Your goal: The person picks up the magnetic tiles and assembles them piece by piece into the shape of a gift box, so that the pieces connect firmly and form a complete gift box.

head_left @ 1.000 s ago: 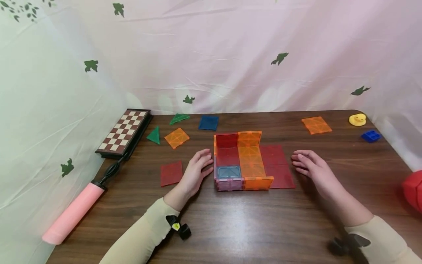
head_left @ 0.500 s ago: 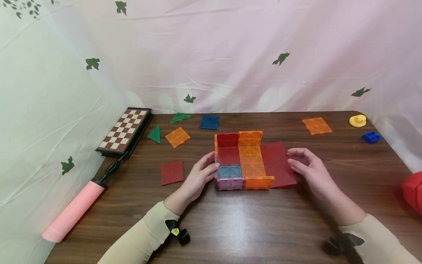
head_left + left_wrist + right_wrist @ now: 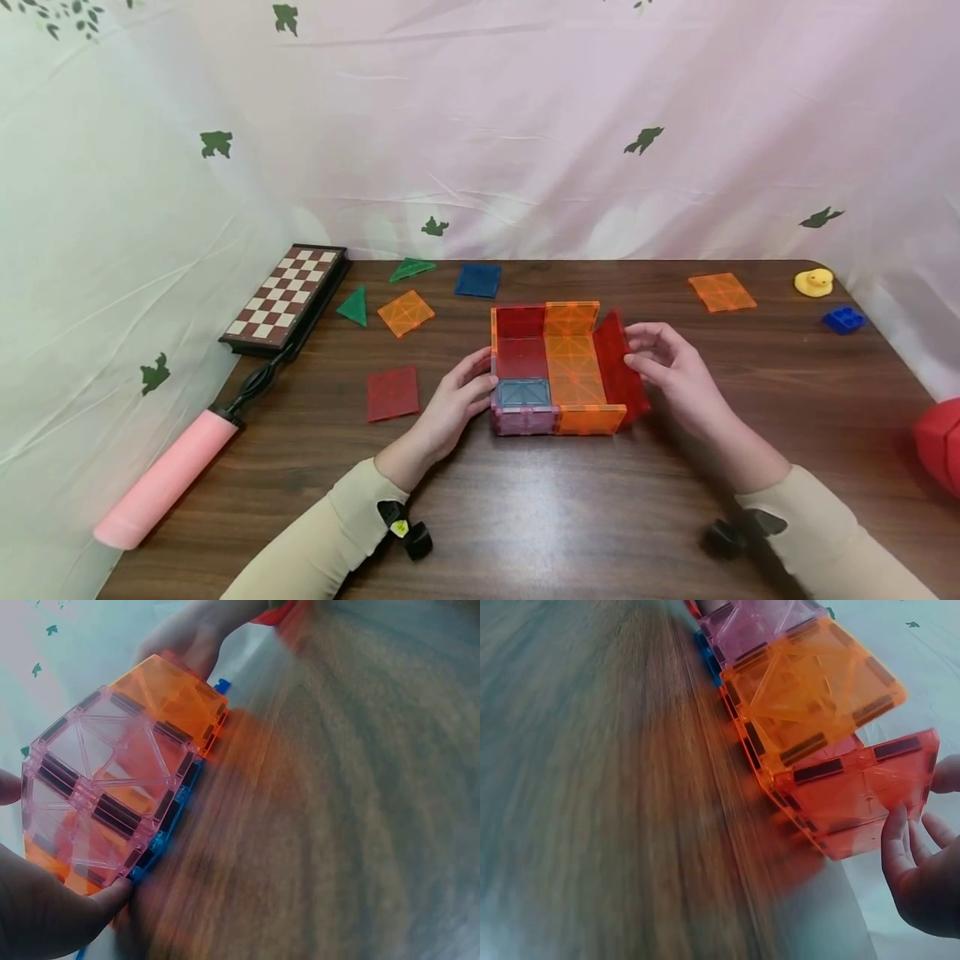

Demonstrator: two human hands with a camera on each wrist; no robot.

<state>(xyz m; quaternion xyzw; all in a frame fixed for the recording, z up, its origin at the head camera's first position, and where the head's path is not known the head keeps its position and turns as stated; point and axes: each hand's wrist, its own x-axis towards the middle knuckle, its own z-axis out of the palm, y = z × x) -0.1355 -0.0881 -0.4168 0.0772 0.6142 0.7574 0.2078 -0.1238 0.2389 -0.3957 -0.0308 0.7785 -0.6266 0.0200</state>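
Note:
An open box of translucent magnetic tiles (image 3: 573, 367) lies mid-table in the head view, with orange, red and purple walls. A small blue tile (image 3: 522, 392) lies in its front left corner. My left hand (image 3: 446, 408) holds the box's left side; in the left wrist view its thumb (image 3: 112, 900) touches the lower corner of a purple tile (image 3: 124, 750). On the box's right, my right hand (image 3: 678, 375) pinches the outer edge of the red tiles (image 3: 619, 367), which are tilted up. Orange and red tiles (image 3: 862, 795) meet at their edges in the right wrist view.
A loose red tile (image 3: 392, 393) lies left of the left hand. Farther back lie orange (image 3: 406, 313), green (image 3: 352, 306) and blue tiles (image 3: 477, 281). A chessboard (image 3: 285, 292) and pink pump (image 3: 168, 467) stand left; a duck (image 3: 813, 282) and blue brick (image 3: 843, 320) sit right.
My right hand has moved left and lifted the red tiles from flat on the table to a steep tilt. My left hand has come against the box's left side.

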